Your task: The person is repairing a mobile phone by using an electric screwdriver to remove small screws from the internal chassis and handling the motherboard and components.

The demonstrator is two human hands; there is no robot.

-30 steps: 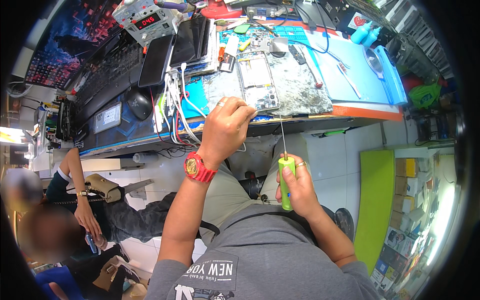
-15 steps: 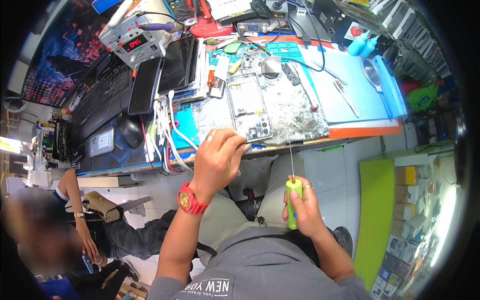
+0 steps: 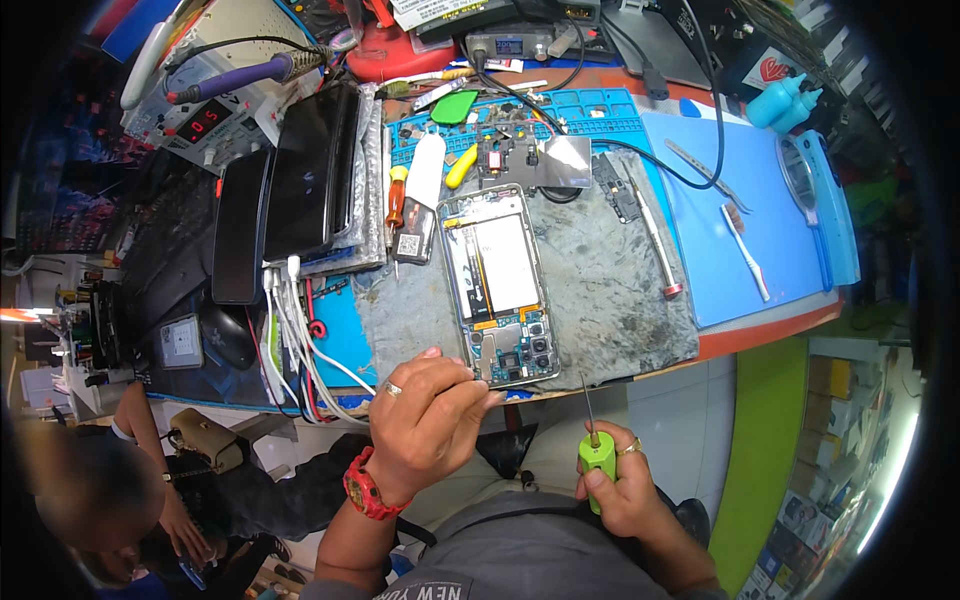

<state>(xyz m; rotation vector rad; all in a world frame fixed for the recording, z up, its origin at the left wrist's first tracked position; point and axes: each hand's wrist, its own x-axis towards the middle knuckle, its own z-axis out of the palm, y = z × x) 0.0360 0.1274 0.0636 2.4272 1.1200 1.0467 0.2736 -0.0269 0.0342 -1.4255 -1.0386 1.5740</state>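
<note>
An opened phone [image 3: 500, 285] lies on a stained grey mat [image 3: 625, 310], its battery, circuit board and camera modules exposed. My left hand [image 3: 425, 415], with a red watch at its wrist, is at the phone's lower left corner. Its thumb and fingers are closed at that edge; the exact contact is partly hidden. My right hand [image 3: 625, 490] grips the lime-green handle of a screwdriver [image 3: 597, 465] just off the table's front edge. The thin shaft points up toward the mat, and its tip is apart from the phone.
White cables [image 3: 300, 335] and dark phones [image 3: 240, 235] lie to the left. Around the mat are an orange-handled screwdriver [image 3: 396, 200], a slim screwdriver [image 3: 660, 245], a toothbrush [image 3: 745, 255] and tweezers [image 3: 705, 175]. Another person's arm [image 3: 150, 430] shows at lower left.
My view has come closer to the bench, so the phone appears larger and lower. The left hand remains at the phone's corner, and the right still holds the green screwdriver, its handle now tilted more end-on.
</note>
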